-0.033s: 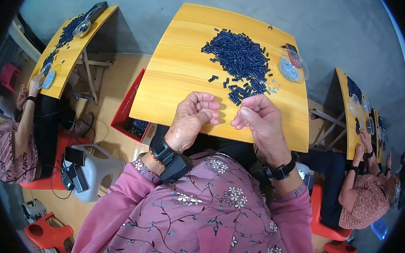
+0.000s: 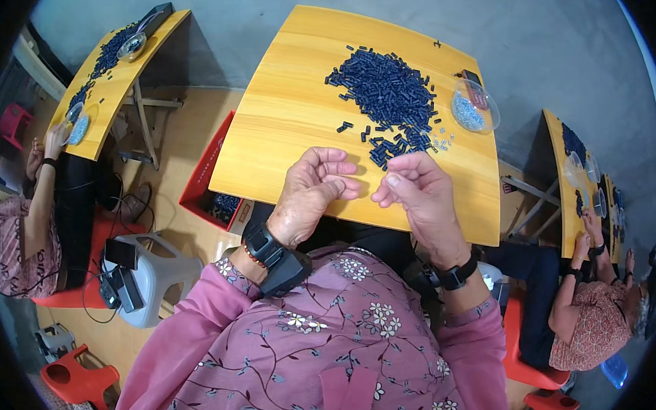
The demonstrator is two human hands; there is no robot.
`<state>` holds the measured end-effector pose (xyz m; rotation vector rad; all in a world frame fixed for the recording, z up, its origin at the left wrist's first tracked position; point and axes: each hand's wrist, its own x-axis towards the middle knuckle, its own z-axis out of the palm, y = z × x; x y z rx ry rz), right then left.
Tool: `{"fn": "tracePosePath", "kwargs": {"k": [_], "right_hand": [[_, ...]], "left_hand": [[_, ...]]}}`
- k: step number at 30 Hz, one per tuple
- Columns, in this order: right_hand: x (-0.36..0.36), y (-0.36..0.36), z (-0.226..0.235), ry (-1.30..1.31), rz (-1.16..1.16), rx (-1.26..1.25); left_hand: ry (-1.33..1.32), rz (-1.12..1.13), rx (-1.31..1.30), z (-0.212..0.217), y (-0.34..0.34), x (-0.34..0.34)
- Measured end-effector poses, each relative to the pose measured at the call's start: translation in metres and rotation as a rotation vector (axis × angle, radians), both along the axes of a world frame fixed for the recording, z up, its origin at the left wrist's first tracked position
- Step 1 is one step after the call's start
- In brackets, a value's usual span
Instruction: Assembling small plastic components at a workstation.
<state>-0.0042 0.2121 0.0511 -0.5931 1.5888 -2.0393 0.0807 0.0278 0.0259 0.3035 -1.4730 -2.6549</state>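
Note:
My left hand (image 2: pixel 315 189) is over the near edge of the yellow table, its fingers curled in and the thumb pressed against them. Facing it across a narrow gap, my right hand (image 2: pixel 419 192) pinches thumb to forefinger. Whatever either hand grips is too small or too hidden to make out. Just beyond the fingertips lies a heap of short dark blue tubular pieces (image 2: pixel 384 88), with a few strays at its near side. Several tiny clear pieces (image 2: pixel 442 140) are scattered to its right. A clear round bowl (image 2: pixel 472 112) holds more small pale-blue pieces.
A dark and red device (image 2: pixel 472 80) sits behind the bowl on the yellow table (image 2: pixel 273 126). On the floor at left stands a red box (image 2: pixel 208 169) with dark pieces inside, near a grey stool (image 2: pixel 161 259). Co-workers sit at similar tables on both sides.
My two hands have come very slightly nearer each other. Everything on the table stays as it was.

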Motion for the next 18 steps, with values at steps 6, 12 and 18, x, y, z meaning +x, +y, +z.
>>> {"fn": "tracePosePath", "kwargs": {"k": [6, 12, 18], "right_hand": [[0.02, -0.021, -0.01, 0.208, 0.074, 0.193], [0.023, -0.037, -0.004, 0.795, 0.001, 0.377], [0.026, -0.045, -0.01, 0.824, -0.077, 0.399]], "left_hand": [[0.173, 0.013, 0.07, -0.006, 0.006, -0.004], [0.141, 0.05, 0.129, -0.011, 0.008, -0.004], [0.04, 0.064, 0.188, -0.004, 0.004, -0.005]]}}
